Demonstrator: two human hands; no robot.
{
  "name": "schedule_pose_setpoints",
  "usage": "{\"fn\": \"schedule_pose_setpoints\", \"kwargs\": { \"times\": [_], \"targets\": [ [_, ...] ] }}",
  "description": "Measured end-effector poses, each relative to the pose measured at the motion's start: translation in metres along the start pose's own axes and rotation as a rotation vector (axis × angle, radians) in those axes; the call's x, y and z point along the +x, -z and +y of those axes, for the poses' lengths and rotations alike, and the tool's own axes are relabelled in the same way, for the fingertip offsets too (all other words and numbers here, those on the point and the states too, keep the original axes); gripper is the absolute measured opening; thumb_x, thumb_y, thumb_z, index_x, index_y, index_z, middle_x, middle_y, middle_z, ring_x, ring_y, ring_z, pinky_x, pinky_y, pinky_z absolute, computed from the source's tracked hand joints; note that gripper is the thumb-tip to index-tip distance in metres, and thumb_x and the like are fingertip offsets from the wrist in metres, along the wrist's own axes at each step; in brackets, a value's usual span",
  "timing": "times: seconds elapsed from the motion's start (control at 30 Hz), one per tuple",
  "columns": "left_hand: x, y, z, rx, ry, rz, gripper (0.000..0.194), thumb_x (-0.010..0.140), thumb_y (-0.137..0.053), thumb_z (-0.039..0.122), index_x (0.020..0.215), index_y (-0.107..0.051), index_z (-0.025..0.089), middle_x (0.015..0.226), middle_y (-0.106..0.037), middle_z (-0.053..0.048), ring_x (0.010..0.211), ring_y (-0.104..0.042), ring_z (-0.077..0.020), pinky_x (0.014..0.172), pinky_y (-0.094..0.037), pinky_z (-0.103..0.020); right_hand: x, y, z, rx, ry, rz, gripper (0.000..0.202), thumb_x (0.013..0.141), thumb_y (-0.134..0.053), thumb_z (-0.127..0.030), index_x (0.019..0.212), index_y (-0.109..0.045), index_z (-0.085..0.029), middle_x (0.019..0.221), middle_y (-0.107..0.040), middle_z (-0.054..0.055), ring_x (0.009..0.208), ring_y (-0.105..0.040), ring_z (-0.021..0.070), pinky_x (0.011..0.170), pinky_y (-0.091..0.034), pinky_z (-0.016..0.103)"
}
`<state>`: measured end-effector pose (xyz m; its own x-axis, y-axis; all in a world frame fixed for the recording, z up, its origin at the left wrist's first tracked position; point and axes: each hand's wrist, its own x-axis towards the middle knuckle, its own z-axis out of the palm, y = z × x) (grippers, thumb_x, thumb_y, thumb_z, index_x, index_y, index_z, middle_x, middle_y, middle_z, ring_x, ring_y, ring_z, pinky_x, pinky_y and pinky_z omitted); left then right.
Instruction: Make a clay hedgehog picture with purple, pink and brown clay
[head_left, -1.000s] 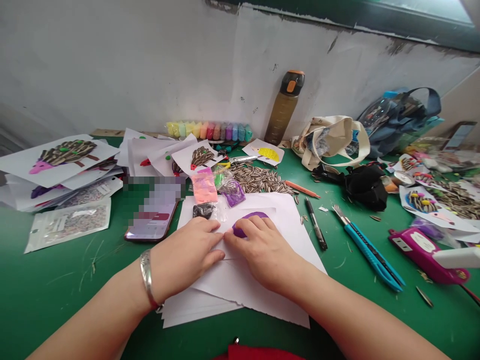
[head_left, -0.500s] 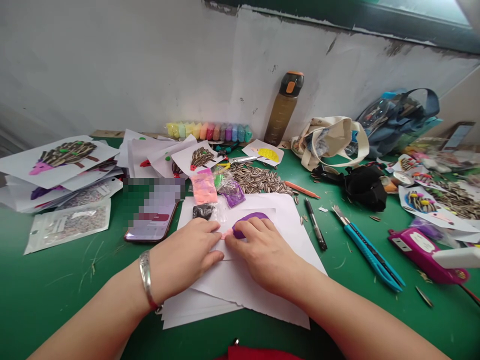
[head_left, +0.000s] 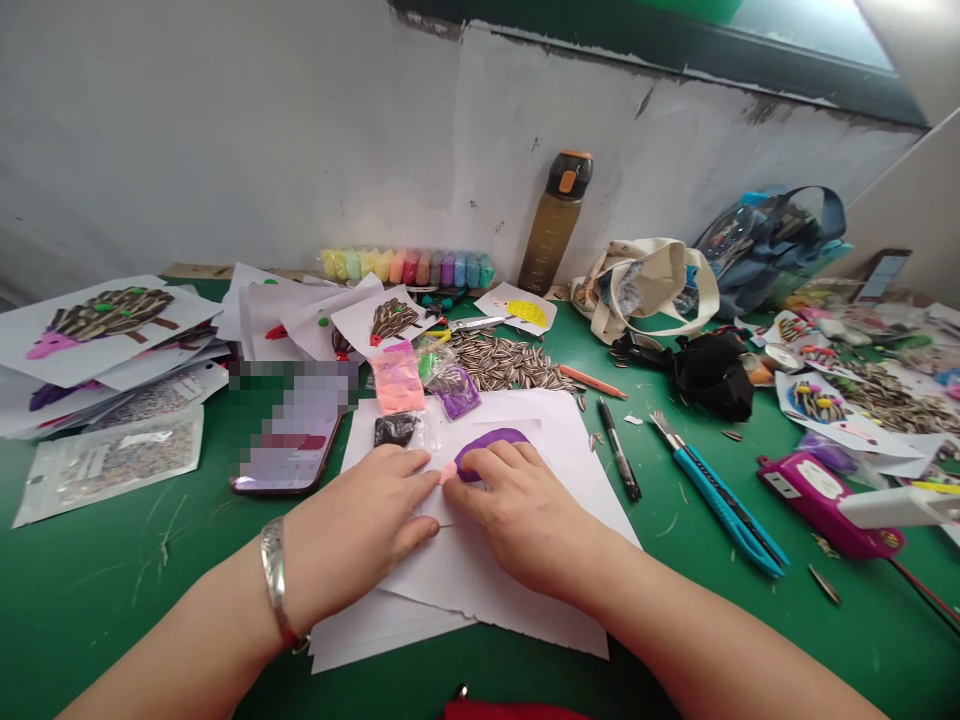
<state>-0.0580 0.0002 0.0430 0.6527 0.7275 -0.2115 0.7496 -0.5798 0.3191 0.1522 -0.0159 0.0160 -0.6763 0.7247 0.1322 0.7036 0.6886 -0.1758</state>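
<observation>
A flat purple clay shape (head_left: 491,438) lies on white paper (head_left: 559,480), with a small pink clay piece (head_left: 448,472) at its left end. My right hand (head_left: 517,505) rests over the purple shape, its curled fingertips at the pink piece; whether they pinch it is hidden. My left hand (head_left: 367,525) lies on the paper with thumb and index finger apart, holding nothing, index fingertip touching the left side of the pink piece. Just beyond are packets of orange clay (head_left: 400,385), black clay (head_left: 395,430) and purple clay (head_left: 459,393).
A phone (head_left: 289,430) and stacked hedgehog pictures (head_left: 112,315) lie left. Behind are sunflower seeds (head_left: 510,362) and a bottle (head_left: 553,225). At right are a pen (head_left: 619,450), a blue cutter (head_left: 724,500), a magenta glue gun or similar device (head_left: 825,500) and bags (head_left: 652,285).
The whole view has shifted slightly, so objects appear a little further left. Both hands keep nearly the same places around the pink piece, and the pink piece shows a little more clearly.
</observation>
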Motion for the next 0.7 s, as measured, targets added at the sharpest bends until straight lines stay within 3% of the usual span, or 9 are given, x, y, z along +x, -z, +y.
{"fn": "schedule_pose_setpoints", "kwargs": {
  "times": [0.23,0.37,0.43,0.53,0.6,0.7],
  "targets": [
    [0.0,-0.002,0.001,0.03,-0.009,-0.014,0.026,0.091,-0.055,0.028,0.115,-0.062,0.023,0.112,-0.058,-0.008,0.105,-0.052,-0.0281,0.093,-0.044,-0.045,-0.003,-0.002,0.001,0.035,-0.002,0.025,0.03,0.087,-0.05,-0.012,0.114,-0.062,-0.02,0.108,-0.061,0.008,0.091,-0.046,0.0219,0.083,-0.036,0.037],
    [-0.001,-0.002,0.001,0.025,-0.009,-0.006,0.033,0.091,-0.055,0.029,0.124,-0.059,0.024,0.114,-0.058,-0.008,0.106,-0.052,-0.0279,0.093,-0.045,-0.045,-0.004,0.009,0.019,0.088,-0.07,0.076,0.036,0.083,-0.05,-0.007,0.111,-0.064,-0.023,0.105,-0.064,0.006,0.094,-0.051,0.0216,0.082,-0.037,0.035],
    [0.0,-0.002,0.002,0.033,0.003,-0.019,0.031,0.091,-0.054,0.03,0.12,-0.061,0.022,0.115,-0.058,-0.01,0.107,-0.052,-0.0291,0.093,-0.045,-0.046,-0.008,0.022,0.037,0.079,-0.186,0.087,0.034,0.083,-0.046,-0.005,0.103,-0.067,-0.023,0.096,-0.066,0.006,0.089,-0.055,0.0205,0.078,-0.038,0.033],
    [0.0,0.001,0.003,0.031,0.022,-0.047,0.029,0.091,-0.054,0.029,0.117,-0.063,0.02,0.121,-0.057,-0.012,0.111,-0.052,-0.0307,0.095,-0.045,-0.047,-0.021,0.046,0.067,0.032,-0.479,0.091,0.027,0.087,-0.043,-0.011,0.091,-0.068,-0.021,0.087,-0.066,0.005,0.083,-0.058,0.0197,0.068,-0.038,0.029],
    [0.0,0.004,0.003,0.017,0.026,-0.059,0.028,0.092,-0.054,0.029,0.116,-0.063,0.018,0.123,-0.057,-0.012,0.112,-0.052,-0.0303,0.096,-0.045,-0.045,-0.031,0.058,0.081,0.009,-0.654,-0.037,0.027,0.088,-0.042,-0.018,0.072,-0.063,-0.021,0.074,-0.063,0.003,0.069,-0.056,0.0178,0.057,-0.033,0.027],
    [-0.002,0.008,0.001,-0.002,0.027,-0.042,0.026,0.093,-0.051,0.03,0.112,-0.064,0.018,0.12,-0.06,-0.011,0.111,-0.056,-0.0282,0.094,-0.047,-0.042,-0.039,0.066,0.09,0.017,-0.791,-0.195,0.022,0.086,-0.046,-0.023,0.066,-0.055,-0.021,0.07,-0.061,0.002,0.06,-0.052,0.0162,0.05,-0.028,0.027]
  ]
}}
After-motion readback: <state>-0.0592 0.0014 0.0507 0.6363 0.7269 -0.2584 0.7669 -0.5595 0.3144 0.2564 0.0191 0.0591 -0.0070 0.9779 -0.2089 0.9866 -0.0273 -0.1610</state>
